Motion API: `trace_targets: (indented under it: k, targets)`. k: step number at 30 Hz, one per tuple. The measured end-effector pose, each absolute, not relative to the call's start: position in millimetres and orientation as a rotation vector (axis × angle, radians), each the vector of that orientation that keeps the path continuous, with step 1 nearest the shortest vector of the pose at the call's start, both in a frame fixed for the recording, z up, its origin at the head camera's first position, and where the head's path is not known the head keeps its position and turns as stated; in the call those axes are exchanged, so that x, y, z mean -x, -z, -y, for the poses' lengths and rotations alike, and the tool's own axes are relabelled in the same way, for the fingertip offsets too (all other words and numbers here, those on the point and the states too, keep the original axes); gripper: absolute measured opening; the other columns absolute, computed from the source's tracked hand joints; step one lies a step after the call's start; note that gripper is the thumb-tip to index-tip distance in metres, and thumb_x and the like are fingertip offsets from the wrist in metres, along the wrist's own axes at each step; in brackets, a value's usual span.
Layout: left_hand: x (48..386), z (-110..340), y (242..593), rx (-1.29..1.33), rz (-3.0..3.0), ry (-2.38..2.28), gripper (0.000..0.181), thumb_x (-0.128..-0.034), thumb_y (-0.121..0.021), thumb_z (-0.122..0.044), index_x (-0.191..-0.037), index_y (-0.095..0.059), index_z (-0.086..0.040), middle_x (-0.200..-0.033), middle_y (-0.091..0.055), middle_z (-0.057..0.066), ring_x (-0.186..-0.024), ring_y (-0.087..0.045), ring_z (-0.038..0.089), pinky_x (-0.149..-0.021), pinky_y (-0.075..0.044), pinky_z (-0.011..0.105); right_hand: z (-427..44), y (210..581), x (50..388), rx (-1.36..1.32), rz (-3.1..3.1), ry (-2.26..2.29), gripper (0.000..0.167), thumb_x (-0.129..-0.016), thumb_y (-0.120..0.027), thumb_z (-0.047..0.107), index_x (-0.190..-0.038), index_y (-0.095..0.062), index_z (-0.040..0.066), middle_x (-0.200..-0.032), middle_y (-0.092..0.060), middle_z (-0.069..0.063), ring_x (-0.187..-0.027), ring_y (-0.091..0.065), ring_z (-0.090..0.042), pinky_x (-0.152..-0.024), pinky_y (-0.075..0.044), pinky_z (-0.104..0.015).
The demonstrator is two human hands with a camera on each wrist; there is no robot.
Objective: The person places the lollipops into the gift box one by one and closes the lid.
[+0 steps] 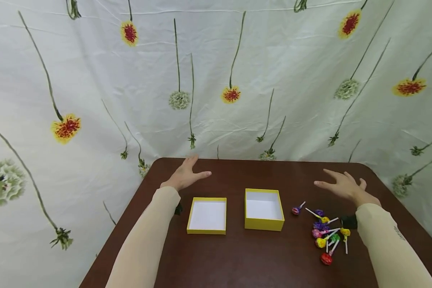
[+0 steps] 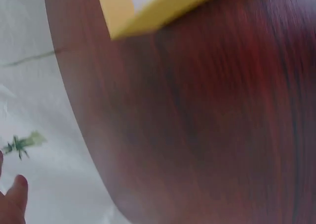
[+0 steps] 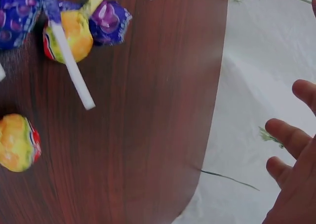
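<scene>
Lollipops near the deeper yellow box

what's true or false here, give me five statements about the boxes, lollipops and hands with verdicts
1. All visible lollipops lie right of the deep box. True.
2. The right hand grips lollipops. False: the right hand holds nothing.
3. The shallow box stands left of the deep box. True.
4. The deep box is full of lollipops. False: the deep box shows a bare white inside.
5. The left hand holds nothing. True.
</scene>
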State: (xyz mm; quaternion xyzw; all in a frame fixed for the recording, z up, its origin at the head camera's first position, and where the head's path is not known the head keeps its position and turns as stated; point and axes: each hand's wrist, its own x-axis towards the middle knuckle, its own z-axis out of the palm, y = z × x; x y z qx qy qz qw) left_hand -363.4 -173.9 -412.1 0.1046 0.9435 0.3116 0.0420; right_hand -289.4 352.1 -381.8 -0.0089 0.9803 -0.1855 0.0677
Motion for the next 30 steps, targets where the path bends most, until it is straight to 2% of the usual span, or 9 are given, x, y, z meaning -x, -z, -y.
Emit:
trace_targets:
  k: [5,10,14,18,22,30]
  targets:
    - [356,160,417,-0.362,-2.805,-1.133,0.11,-0.0793,-0.067,-0.073,-0.163,-0.014,-0.024,-0.17,-0.012,0.004,-0.157,-0.01,0.03,-0.123,-0.023,0.06,-349,389,290,0.074,-2.938,0.591,0.096,-0.093,-0.045,0.071,-0.156,-0.026,0.001,-0.155,-0.025,-0.038,-0.139,-0.02,-0.063,-0.1,-0.014,-0.085]
    - [352,148,421,-0.399,-2.778,-1.215,0.104,-0.0786,-0.07,-0.071,-0.161,-0.022,-0.029,-0.167,-0.024,0.002,-0.153,-0.025,0.03,-0.119,-0.033,0.057,-346,394,290,0.119,-2.883,0.714,0.094,-0.096,-0.047,0.065,-0.156,-0.023,-0.004,-0.156,-0.022,-0.04,-0.138,-0.023,-0.064,-0.104,-0.025,-0.081]
    - [347,137,424,-0.416,-2.781,-1.223,0.1,-0.0793,-0.073,-0.066,-0.16,-0.027,-0.03,-0.165,-0.029,0.003,-0.151,-0.03,0.031,-0.117,-0.036,0.057,-343,395,289,0.124,-2.872,0.757,0.094,-0.096,-0.05,0.063,-0.156,-0.024,-0.004,-0.155,-0.022,-0.04,-0.138,-0.024,-0.063,-0.105,-0.029,-0.079]
    - [342,125,426,-0.455,-2.761,-1.236,0.098,-0.0786,-0.076,-0.064,-0.158,-0.031,-0.03,-0.164,-0.031,0.004,-0.151,-0.031,0.032,-0.117,-0.036,0.058,-343,399,287,0.116,-2.872,0.757,0.092,-0.096,-0.052,0.061,-0.154,-0.026,-0.005,-0.154,-0.025,-0.041,-0.137,-0.027,-0.063,-0.103,-0.032,-0.079]
    - [338,115,428,-0.497,-2.739,-1.226,0.098,-0.0775,-0.078,-0.061,-0.158,-0.032,-0.031,-0.164,-0.032,0.003,-0.151,-0.031,0.031,-0.117,-0.037,0.056,-343,404,286,0.136,-2.862,0.75,0.087,-0.097,-0.054,0.057,-0.152,-0.031,-0.006,-0.149,-0.035,-0.041,-0.133,-0.036,-0.062,-0.099,-0.04,-0.075]
    - [329,99,430,-0.605,-2.681,-1.219,0.101,-0.0746,-0.084,-0.055,-0.158,-0.032,-0.031,-0.164,-0.032,-0.003,-0.152,-0.03,0.026,-0.118,-0.037,0.054,-335,408,289,0.273,-2.837,0.789,0.064,-0.097,-0.063,0.037,-0.14,-0.049,-0.009,-0.136,-0.053,-0.038,-0.123,-0.052,-0.055,-0.094,-0.051,-0.064]
